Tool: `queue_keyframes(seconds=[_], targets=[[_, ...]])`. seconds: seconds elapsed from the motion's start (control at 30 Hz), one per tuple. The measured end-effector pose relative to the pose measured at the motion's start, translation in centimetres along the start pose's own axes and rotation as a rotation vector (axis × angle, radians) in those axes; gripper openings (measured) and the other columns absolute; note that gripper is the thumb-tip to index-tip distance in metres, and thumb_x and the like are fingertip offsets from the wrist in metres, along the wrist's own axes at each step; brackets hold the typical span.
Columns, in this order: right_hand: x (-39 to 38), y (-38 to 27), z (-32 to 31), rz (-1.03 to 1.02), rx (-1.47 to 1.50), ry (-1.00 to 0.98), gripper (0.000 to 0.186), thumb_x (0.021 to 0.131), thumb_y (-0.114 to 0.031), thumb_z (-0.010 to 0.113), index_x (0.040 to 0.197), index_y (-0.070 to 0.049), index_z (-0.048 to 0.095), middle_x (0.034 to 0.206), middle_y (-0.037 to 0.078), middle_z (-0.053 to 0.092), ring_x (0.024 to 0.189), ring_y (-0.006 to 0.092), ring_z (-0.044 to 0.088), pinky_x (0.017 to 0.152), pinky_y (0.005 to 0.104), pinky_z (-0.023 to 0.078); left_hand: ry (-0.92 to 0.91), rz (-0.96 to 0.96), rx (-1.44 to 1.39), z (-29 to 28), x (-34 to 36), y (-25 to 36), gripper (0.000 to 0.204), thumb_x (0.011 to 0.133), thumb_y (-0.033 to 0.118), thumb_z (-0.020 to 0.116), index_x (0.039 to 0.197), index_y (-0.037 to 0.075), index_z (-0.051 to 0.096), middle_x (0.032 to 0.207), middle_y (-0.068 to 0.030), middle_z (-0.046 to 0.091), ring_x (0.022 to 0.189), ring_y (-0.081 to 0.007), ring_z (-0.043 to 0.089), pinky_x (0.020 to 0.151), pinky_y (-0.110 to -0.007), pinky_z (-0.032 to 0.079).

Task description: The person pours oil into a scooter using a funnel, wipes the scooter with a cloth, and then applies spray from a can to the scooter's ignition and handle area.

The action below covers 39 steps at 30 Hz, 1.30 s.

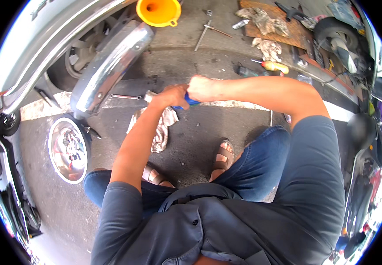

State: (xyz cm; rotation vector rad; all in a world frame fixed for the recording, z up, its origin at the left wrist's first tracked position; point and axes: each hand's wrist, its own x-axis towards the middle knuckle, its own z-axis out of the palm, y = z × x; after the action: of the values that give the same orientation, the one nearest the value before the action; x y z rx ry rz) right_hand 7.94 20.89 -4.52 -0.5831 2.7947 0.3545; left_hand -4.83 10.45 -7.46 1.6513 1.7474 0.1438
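Both my hands meet in front of me, low over the ground. My left hand (173, 96) is closed around a blue object (190, 101), mostly covered by my fingers, so its kind does not show. Against it, my right hand (201, 88) is a fist with the knuckles up; whatever it grips is hidden. A stained, crumpled rag (161, 134) lies on the ground just below my left hand. To the left of that hand is a metal wrench (126, 96).
A shiny metal muffler (113, 66) stands at the left, with a yellow funnel (159, 11) beyond it. A round metal bowl of small parts (68, 150) sits at lower left. Far off lie a T-handle wrench (205, 33), a yellow-handled screwdriver (275, 66) and a board (283, 33) with rags.
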Motion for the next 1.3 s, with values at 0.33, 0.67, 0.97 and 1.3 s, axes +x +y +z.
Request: queue_keyframes(seconds=[0.33, 0.67, 0.97, 1.3], targets=[[-4.6, -1.8, 5.9, 0.626, 1.144, 0.457, 0.019, 0.088, -0.022, 0.058, 0.081, -0.004, 0.059, 0.072, 0.017, 0.060, 0.066, 0.0317, 0.059, 0.060, 0.0408, 0.044, -0.058, 0.071, -0.055, 1.4, -1.3, -0.2, 0.092, 0.055, 0.031, 0.078, 0.141, 0.017, 0.047, 0.130, -0.0128, 0.058, 0.123, -0.0323, 0.053, 0.101, -0.046, 0.042], [-9.0, -1.0, 14.9, 0.369, 2.676, 1.794, 0.028, 0.096, -0.024, 0.057, 0.071, -0.016, 0.048, 0.059, -0.003, 0.039, 0.052, 0.0137, 0.035, 0.054, 0.0278, 0.035, 0.369, -0.457, -0.374, 6.1, -1.8, 3.8, 0.097, 0.061, 0.041, 0.077, 0.146, 0.021, 0.035, 0.132, -0.0192, 0.052, 0.119, -0.0366, 0.055, 0.098, -0.042, 0.048], [-15.6, -9.6, 20.9, 1.188, 0.802, 0.290, 0.062, 0.067, -0.013, 0.078, 0.124, -0.008, 0.054, 0.123, 0.018, 0.056, 0.116, 0.0387, 0.052, 0.098, 0.0467, 0.042, 0.447, -0.861, -0.913, 6.1, 2.5, 7.8, 0.119, 0.059, 0.045, 0.082, 0.154, 0.018, 0.015, 0.141, -0.0252, 0.035, 0.124, -0.0447, 0.049, 0.091, -0.046, 0.055], [2.8, -10.7, 20.1, 0.991, 1.565, 1.253, 0.067, 0.074, -0.009, 0.081, 0.131, -0.002, 0.046, 0.119, 0.008, 0.057, 0.105, 0.0188, 0.056, 0.092, 0.0317, 0.046, 0.575, -0.471, -1.665, 7.6, 2.1, 5.3, 0.109, 0.066, 0.030, 0.087, 0.152, 0.016, 0.022, 0.140, -0.0175, 0.046, 0.127, -0.0377, 0.048, 0.091, -0.061, 0.048]])
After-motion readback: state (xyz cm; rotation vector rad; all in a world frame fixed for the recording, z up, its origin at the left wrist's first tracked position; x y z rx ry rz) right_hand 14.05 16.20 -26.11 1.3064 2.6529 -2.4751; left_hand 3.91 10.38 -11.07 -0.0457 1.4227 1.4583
